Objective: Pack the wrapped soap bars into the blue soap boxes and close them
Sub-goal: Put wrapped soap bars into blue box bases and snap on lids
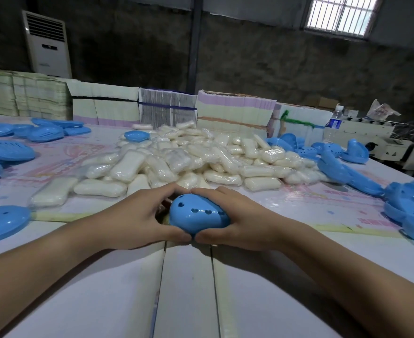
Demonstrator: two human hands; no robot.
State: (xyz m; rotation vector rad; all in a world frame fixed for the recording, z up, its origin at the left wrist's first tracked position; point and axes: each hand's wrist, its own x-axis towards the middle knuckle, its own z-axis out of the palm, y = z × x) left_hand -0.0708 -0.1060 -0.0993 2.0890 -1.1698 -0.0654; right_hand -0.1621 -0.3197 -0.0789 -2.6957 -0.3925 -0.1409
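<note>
Gripping one blue soap box [196,213] from both sides at lower centre of frame, left hand [137,215] and right hand [240,220] are curled round it, thumbs nearly meeting at its near edge. Box lid faces up, heart-shaped holes in a row; long axis runs from upper left to lower right. Directly behind, a pile of wrapped soap bars [189,157] covers the table [186,289]. Loose blue box halves [5,150] lie left and right; stacked cartons [235,111] behind.
</note>
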